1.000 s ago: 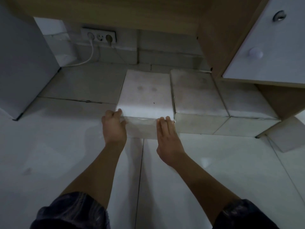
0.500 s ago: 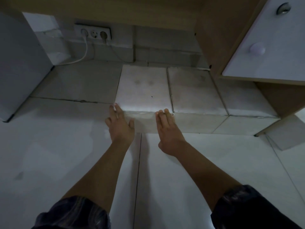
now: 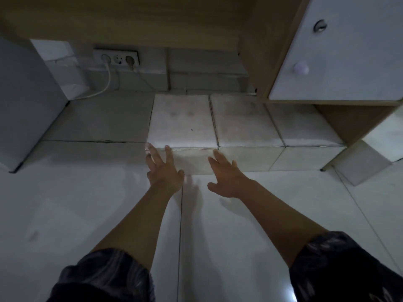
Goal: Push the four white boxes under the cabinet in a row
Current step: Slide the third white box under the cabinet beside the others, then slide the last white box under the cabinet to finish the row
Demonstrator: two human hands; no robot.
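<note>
Three white boxes stand side by side on the floor under the wooden cabinet (image 3: 130, 20). The left box (image 3: 182, 123) has its front face level with the middle box (image 3: 244, 125) and the right box (image 3: 305, 129), which is partly under the white cabinet door. My left hand (image 3: 163, 168) is open with fingers spread, its fingertips at the left box's front top edge. My right hand (image 3: 226, 175) is also open, fingers apart, just in front of the left box's right front corner. Neither hand grips anything.
A grey appliance (image 3: 24, 101) stands at the left. A wall socket (image 3: 116, 58) with two plugged cords sits at the back. The white cabinet door (image 3: 340, 53) with a round knob overhangs at the right. White floor tiles (image 3: 87, 203) spread in front.
The left box slid back under the cabinet until level with the others. Both hands have since loosened from its front edge and spread open.
</note>
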